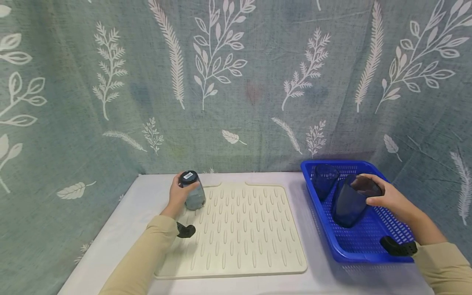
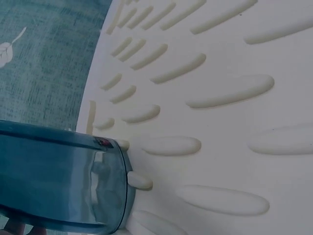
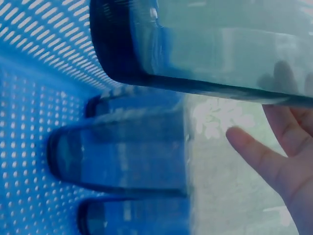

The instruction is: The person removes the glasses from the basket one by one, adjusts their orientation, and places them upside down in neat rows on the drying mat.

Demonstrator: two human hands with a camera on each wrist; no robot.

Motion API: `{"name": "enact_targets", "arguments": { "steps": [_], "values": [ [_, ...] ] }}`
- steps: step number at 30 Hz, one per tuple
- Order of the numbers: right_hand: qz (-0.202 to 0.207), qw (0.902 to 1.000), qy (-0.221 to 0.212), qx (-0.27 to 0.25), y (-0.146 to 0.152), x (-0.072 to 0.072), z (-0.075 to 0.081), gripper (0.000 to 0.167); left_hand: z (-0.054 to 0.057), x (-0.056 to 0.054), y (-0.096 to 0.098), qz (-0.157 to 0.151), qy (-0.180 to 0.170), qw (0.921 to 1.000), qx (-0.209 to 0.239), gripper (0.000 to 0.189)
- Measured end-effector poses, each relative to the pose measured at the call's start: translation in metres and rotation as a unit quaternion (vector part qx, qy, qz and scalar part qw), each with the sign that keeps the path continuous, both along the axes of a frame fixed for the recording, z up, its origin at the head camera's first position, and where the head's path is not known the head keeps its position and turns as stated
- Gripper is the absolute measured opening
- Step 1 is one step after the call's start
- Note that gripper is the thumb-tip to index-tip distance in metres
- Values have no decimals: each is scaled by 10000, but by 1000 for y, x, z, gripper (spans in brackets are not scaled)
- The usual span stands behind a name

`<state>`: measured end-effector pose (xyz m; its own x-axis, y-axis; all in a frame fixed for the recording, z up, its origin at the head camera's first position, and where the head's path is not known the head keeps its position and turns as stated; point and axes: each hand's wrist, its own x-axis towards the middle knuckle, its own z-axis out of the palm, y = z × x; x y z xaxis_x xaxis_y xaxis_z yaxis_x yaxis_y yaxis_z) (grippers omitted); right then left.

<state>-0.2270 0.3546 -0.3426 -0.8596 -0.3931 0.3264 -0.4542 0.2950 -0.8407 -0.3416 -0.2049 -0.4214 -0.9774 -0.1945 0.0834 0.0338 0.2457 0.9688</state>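
Observation:
At the far left corner of the cream drying mat (image 1: 254,262), my left hand (image 1: 178,198) grips a bluish drinking glass (image 1: 195,198) that stands upside down, its dark base with a white label facing up. The left wrist view shows the rim of that glass (image 2: 110,181) at the mat's raised ridges. Over on the right, my right hand (image 1: 387,196) holds another dark blue glass (image 1: 348,205) near its open top, inside the blue basket (image 1: 324,237). That glass tilts with its mouth upward. In the right wrist view, several more glasses (image 3: 122,152) stand beside it.
A further glass (image 1: 324,180) stands in the basket's back left corner. The white table (image 1: 121,241) shows around the mat. Behind it hangs a green-grey curtain (image 1: 254,135) with white leaf prints.

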Motion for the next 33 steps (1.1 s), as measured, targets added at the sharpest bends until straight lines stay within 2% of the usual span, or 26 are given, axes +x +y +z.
{"name": "enact_targets", "arguments": {
  "steps": [4, 9, 15, 19, 24, 33],
  "values": [
    [-538, 9985, -20, 67, -10, 2, 6, 50, 3, 1, 0, -14, -26, 10000, -28, 78],
    [-1435, 9889, -79, 376, -20, 2, 14, 48, 6, 2, 0, 10, -78, 10000, -55, 82],
    [-2296, 9689, -317, 865, -31, 1, 26, 68, 13, 5, -2, -30, 125, 9999, 57, 81],
    [-2455, 9640, -605, 826, -42, 1, 35, 75, 20, 10, -4, -31, 149, 9999, 48, 80],
    [-2545, 9616, -720, 735, -53, 1, 44, 78, 32, 19, -3, -145, 177, 9997, -29, 79],
    [-2361, 9628, -993, 866, -71, -2, 54, 84, 59, 33, 9, 32, 386, 9983, -442, 75]
  ]
}}
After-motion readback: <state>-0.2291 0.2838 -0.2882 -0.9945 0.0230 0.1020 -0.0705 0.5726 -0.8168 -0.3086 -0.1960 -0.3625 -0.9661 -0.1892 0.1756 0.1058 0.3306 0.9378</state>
